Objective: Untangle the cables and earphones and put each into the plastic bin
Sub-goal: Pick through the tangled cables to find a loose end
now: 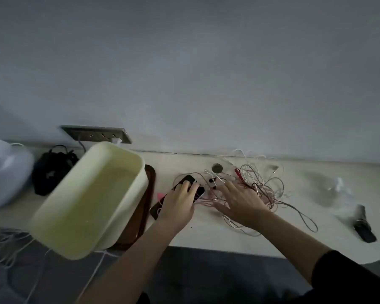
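Left hand (pixel 180 201) is being pressed, fingers curled, onto a black device (pixel 191 183), likely anchoring it. Right hand (pixel 237 200) is being spread flat over the cable tangle (pixel 261 183) on the table (pixel 206 235); plastic bin (pixel 90 198) is being kept empty at far left.

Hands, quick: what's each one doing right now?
Left hand: fingers curled on a black device; actual grip cannot be told.
Right hand: open, fingers spread on the cable tangle, holding nothing.

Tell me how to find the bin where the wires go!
Look at the pale desk and go to its left end. The plastic bin sits there, left of the left hand. It is the big cream tub, empty inside, beside a black bag.
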`<action>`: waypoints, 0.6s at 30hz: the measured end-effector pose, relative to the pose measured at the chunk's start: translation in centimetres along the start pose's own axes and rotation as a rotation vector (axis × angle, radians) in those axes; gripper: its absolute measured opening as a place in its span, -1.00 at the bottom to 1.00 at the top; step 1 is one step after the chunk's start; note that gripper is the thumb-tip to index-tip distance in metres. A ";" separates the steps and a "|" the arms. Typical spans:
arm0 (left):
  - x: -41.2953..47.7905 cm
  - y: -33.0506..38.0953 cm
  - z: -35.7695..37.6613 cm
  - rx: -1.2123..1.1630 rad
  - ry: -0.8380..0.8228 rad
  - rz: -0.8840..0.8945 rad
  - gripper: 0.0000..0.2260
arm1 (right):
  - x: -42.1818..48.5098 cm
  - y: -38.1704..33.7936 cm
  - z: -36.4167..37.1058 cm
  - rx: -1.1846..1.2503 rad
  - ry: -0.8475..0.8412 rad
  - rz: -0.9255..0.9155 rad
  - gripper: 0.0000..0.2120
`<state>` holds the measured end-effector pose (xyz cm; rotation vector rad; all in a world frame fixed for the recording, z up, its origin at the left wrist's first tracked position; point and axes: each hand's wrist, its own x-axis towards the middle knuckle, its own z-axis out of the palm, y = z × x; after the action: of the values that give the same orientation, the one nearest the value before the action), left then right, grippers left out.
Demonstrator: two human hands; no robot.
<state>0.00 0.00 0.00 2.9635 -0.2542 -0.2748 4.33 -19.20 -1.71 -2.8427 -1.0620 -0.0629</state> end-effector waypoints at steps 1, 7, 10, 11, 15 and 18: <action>0.5 0.1 0.5 0.005 0.004 0.009 -0.54 | 0.1 0.1 0.5 0.005 0.025 -0.014 -0.56; 1.9 0.6 3.8 0.045 0.104 0.063 -0.61 | 0.5 0.7 3.0 -0.011 0.190 -0.086 -0.77; 1.8 0.8 4.3 0.077 0.148 0.061 -0.68 | 0.0 0.7 3.3 0.048 0.211 -0.111 -0.88; 1.6 1.0 4.4 0.081 0.145 0.056 -0.71 | -0.3 0.5 3.2 0.070 0.212 -0.114 -0.87; 0.4 1.5 5.0 0.083 0.138 0.040 -0.73 | -1.8 -0.5 2.9 0.115 0.179 -0.109 -0.79; -1.1 2.3 5.0 0.051 0.136 0.025 -0.66 | -3.3 -0.9 2.4 0.142 0.132 -0.067 -0.65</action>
<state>-2.35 -2.73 -4.27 3.0100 -0.2842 -0.0641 1.24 -20.36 -4.30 -2.6373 -1.0880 -0.1707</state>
